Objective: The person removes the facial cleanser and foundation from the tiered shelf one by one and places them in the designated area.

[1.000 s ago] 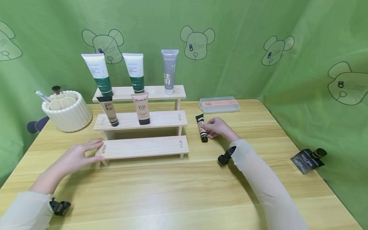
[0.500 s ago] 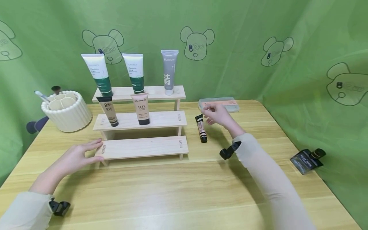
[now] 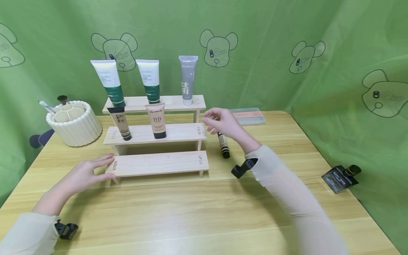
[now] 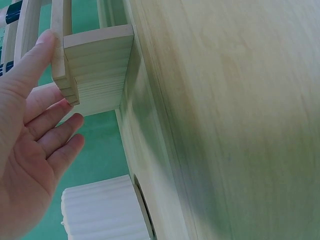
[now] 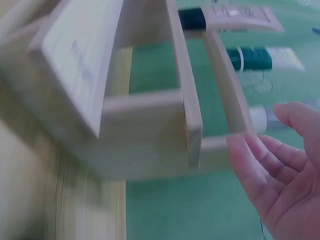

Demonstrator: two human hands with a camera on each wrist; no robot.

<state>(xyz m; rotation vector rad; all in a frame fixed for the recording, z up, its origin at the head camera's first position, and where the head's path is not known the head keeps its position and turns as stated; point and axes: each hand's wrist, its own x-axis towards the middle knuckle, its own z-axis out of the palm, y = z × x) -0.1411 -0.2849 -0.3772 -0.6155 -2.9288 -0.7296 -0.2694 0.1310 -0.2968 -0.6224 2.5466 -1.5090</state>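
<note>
A three-step wooden display stand [image 3: 159, 163] stands on the table. My left hand [image 3: 79, 174] holds the left end of its lowest board, thumb on one side and a finger on the other, as the left wrist view shows. My right hand [image 3: 223, 123] is in the air by the right end of the middle step, fingers loosely bent and holding nothing. Below it lies a small black-capped tube [image 3: 224, 148], its upper end hidden by the hand. Two green-and-white tubes [image 3: 149, 79] and a grey tube [image 3: 188, 79] stand on the top step. A pink BB cream tube [image 3: 157, 120] and a beige tube [image 3: 121, 123] stand on the middle one.
A ribbed white brush holder [image 3: 76, 125] stands left of the stand. Behind the right hand lies a flat clear case [image 3: 251, 117]. A dark glass bottle [image 3: 339, 179] lies at the table's right edge, near the green curtain [image 3: 261, 53].
My right hand has let go of the small black-capped tube, risen off it, and moved left toward the stand. The tube stays lying on the table. My left hand keeps its place.
</note>
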